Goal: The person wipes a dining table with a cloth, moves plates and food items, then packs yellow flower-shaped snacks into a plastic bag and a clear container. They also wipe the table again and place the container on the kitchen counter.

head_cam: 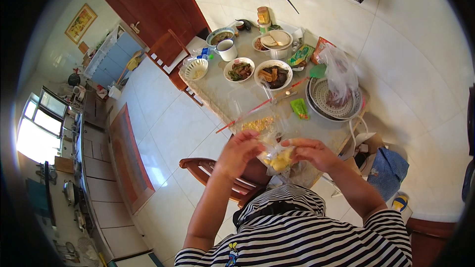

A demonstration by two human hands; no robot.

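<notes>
Between my two hands hangs a clear plastic bag (277, 160) holding yellow pieces of food. My left hand (239, 152) pinches its left side near the top, with the fingers curled over. On the other side, my right hand (315, 152) grips the bag's right edge between thumb and fingers. Just beyond the hands, a clear plastic container (284, 118) with yellow crumbly food (258, 123) rests at the table's near edge. A long thin red stick (256, 108) lies slantwise by it. To its right is a small green packet (300, 109).
Farther back on the table (219, 96) stand a bowl of meat and greens (239, 69), a bowl of dark food (273, 75) and a white mug (226, 50). A steamer tray (331, 96) with a plastic bag (339, 68) is at right. A wooden chair (202, 170) stands close by.
</notes>
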